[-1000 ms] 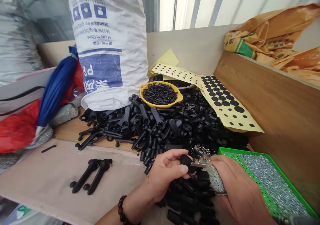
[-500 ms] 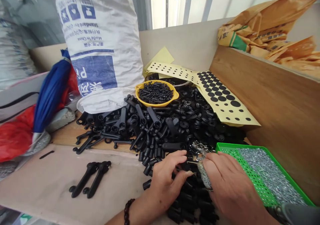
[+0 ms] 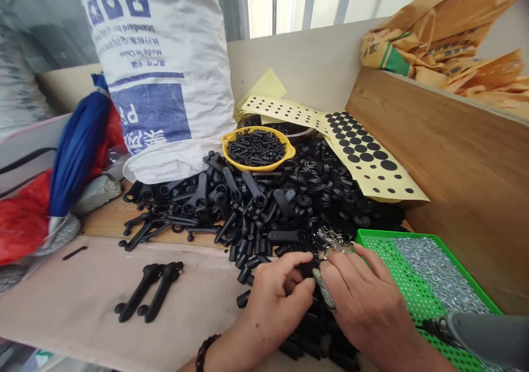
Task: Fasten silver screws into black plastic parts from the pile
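My left hand (image 3: pixel 281 292) is closed, thumb and fingers pinching a small black plastic part (image 3: pixel 306 268) that is mostly hidden. Against it works my right hand (image 3: pixel 366 297), wrapped round a tool with a grey speckled handle (image 3: pixel 324 289); the tool's tip is out of sight. Both hands meet above a heap of black plastic tubes (image 3: pixel 314 333). Just beyond them lies a small pile of shiny metal clips (image 3: pixel 334 238). Two joined black crank-shaped handles (image 3: pixel 151 292) rest side by side on the table sheet to the left.
A green perforated tray (image 3: pixel 382 245) with small silver screws is at right, a grey power tool (image 3: pixel 487 330) over its edge. Behind stand a yellow bowl (image 3: pixel 225 151) of black screws, black parts (image 3: pixel 231 206), dotted sticker sheets (image 3: pixel 397 187) and a white sack (image 3: pixel 202 80). A blue umbrella (image 3: pixel 76 151) leans at left.
My right hand has moved left and closer to my left hand. The thin metal shaft in front of the speckled handle no longer shows. The grey power tool shows more as the view shifts.
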Action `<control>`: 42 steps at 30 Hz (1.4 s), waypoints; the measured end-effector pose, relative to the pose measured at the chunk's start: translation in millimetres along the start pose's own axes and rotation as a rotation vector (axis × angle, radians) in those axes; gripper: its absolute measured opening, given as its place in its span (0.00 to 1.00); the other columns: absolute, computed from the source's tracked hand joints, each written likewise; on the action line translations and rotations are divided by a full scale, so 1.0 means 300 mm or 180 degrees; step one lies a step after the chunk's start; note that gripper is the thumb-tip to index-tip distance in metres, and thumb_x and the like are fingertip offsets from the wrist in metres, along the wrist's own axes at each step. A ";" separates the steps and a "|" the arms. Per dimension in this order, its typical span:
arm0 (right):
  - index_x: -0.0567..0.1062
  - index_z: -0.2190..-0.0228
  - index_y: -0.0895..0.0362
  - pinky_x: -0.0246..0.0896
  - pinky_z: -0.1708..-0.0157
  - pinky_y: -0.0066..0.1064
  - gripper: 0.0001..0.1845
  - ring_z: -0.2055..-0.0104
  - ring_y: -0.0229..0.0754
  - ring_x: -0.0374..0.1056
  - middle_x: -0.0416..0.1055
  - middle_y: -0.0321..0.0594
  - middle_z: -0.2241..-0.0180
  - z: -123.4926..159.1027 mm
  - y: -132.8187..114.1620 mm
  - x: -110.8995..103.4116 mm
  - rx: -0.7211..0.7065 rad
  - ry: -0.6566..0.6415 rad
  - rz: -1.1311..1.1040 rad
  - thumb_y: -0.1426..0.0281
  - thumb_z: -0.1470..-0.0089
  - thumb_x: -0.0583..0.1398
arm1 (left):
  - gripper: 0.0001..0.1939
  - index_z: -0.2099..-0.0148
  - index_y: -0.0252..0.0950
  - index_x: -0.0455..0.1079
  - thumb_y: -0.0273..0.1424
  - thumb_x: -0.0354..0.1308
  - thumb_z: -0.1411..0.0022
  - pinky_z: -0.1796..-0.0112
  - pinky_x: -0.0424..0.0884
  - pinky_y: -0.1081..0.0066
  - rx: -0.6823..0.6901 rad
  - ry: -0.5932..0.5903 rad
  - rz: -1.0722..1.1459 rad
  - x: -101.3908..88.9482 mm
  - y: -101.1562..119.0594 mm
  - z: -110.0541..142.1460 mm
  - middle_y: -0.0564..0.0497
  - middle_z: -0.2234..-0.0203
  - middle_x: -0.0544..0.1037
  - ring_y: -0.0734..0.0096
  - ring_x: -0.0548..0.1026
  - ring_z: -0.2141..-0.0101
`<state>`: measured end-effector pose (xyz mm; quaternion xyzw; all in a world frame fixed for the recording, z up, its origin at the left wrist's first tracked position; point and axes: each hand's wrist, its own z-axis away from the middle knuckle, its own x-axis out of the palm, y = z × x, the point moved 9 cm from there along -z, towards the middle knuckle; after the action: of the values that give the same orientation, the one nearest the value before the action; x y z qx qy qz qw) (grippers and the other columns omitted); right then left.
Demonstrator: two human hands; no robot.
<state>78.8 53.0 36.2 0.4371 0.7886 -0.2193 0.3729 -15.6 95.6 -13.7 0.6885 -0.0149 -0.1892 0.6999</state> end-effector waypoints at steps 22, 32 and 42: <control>0.64 0.65 0.53 0.66 0.66 0.27 0.17 0.63 0.39 0.68 0.67 0.37 0.69 0.028 0.068 0.024 0.0427 -0.0561 -0.2069 0.83 0.52 0.47 | 0.14 0.61 0.34 0.77 0.28 0.69 0.54 0.68 0.68 0.79 -0.0811 -0.0461 0.3133 0.105 -0.002 0.037 0.49 0.73 0.80 0.75 0.76 0.72; 0.68 0.58 0.61 0.64 0.57 0.36 0.17 0.57 0.45 0.65 0.70 0.47 0.63 0.089 0.042 -0.045 -0.0036 0.0313 -0.0952 0.82 0.47 0.48 | 0.16 0.61 0.32 0.75 0.29 0.69 0.55 0.69 0.67 0.78 -0.0929 -0.0396 0.2788 0.104 -0.046 0.054 0.49 0.75 0.79 0.76 0.74 0.74; 0.68 0.56 0.61 0.56 0.50 0.50 0.20 0.59 0.45 0.65 0.70 0.48 0.63 0.144 0.030 -0.032 0.0028 0.0333 -0.0720 0.83 0.50 0.48 | 0.16 0.65 0.30 0.75 0.29 0.71 0.58 0.74 0.66 0.81 -0.1229 -0.0518 0.2938 0.133 -0.047 0.072 0.51 0.78 0.75 0.80 0.71 0.77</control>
<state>106.9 23.6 16.3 0.3578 0.8503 -0.2403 0.3022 12.1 63.8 -35.9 0.4513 -0.3370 0.0875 0.8217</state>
